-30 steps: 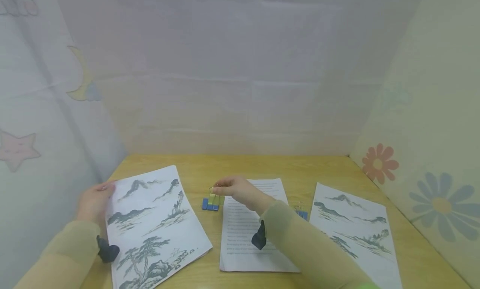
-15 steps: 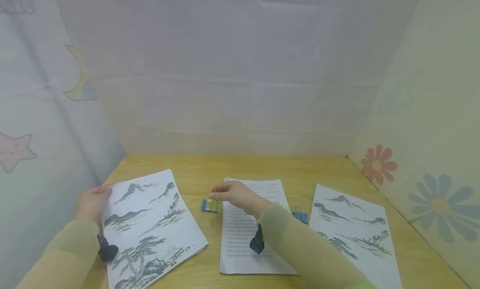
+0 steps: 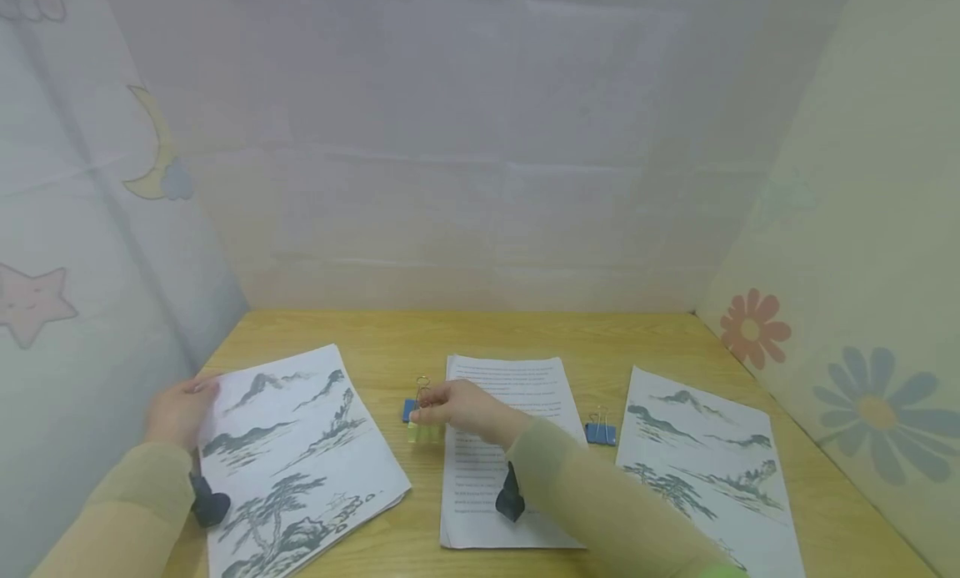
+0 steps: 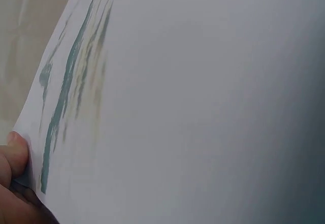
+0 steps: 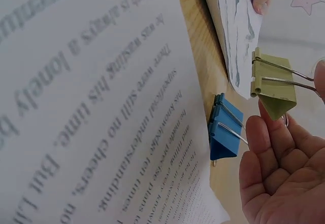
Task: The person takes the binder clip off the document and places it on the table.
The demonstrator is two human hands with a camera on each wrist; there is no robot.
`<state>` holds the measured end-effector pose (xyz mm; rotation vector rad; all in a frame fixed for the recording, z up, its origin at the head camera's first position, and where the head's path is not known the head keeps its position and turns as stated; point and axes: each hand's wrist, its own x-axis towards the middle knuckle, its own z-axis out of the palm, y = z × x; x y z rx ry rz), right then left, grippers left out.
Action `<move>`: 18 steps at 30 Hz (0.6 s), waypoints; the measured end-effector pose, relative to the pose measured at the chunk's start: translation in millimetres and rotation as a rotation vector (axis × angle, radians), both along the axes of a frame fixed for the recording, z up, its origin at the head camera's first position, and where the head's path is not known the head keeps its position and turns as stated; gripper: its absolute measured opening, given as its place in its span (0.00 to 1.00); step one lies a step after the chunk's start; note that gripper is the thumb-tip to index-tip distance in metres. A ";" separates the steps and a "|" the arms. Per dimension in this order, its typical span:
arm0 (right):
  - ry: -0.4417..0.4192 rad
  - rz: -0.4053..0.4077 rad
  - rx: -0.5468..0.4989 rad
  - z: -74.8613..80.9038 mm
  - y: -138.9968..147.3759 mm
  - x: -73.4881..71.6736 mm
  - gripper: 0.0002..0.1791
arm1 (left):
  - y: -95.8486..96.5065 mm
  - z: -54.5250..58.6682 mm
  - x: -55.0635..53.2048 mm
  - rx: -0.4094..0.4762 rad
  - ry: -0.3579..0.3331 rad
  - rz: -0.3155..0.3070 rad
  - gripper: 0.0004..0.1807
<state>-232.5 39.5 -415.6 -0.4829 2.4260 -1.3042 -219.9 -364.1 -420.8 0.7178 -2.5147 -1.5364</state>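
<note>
My left hand (image 3: 177, 413) grips the upper left edge of a stack of paper (image 3: 300, 453) printed with ink landscapes. In the left wrist view the thumb (image 4: 18, 150) lies on the printed side. My right hand (image 3: 472, 409) pinches a yellow-green binder clip (image 5: 274, 84) by its wire handles, with the clip's mouth pointing away from the palm. Close behind that clip a blue binder clip (image 5: 226, 127) stands on the table; in the head view the right fingers partly cover the blue clip (image 3: 408, 409).
Under the right forearm lies a stack of printed text pages (image 3: 502, 478). Further right another landscape sheet (image 3: 705, 453) lies on the wooden table (image 3: 585, 332), with a second blue binder clip (image 3: 601, 432) beside it. Fabric walls (image 3: 480, 186) enclose the table on three sides.
My right hand has drawn the yellow-green binder clip toward me, out from in front of the blue one. The left hand and its paper stack have shifted slightly left and nearer.
</note>
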 end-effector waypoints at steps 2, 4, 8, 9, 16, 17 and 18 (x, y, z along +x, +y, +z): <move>0.014 0.004 0.040 -3.5 -1.7 0.5 0.22 | 0.0 -1.3 -0.1 0.004 -0.010 0.003 0.36; 0.028 0.015 0.072 -6.1 -3.6 1.5 0.22 | -0.3 -2.0 -0.6 0.002 -0.015 0.005 0.36; 0.038 0.031 0.102 -8.8 -7.0 4.3 0.22 | -1.4 -3.6 -2.2 0.005 -0.018 0.006 0.37; 0.038 0.033 0.107 -9.5 -7.5 4.7 0.23 | -1.7 -3.5 -2.6 0.004 -0.017 0.007 0.37; 0.000 0.038 0.103 -13.2 -10.7 7.1 0.25 | -3.9 -4.3 -3.3 -0.057 -0.011 -0.014 0.35; -0.004 0.036 0.102 -13.6 -11.1 7.5 0.25 | -3.6 -4.4 -3.5 -0.047 -0.014 -0.007 0.35; -0.008 0.034 0.102 -14.0 -11.4 7.6 0.26 | -3.3 -4.4 -3.6 -0.038 -0.017 0.003 0.35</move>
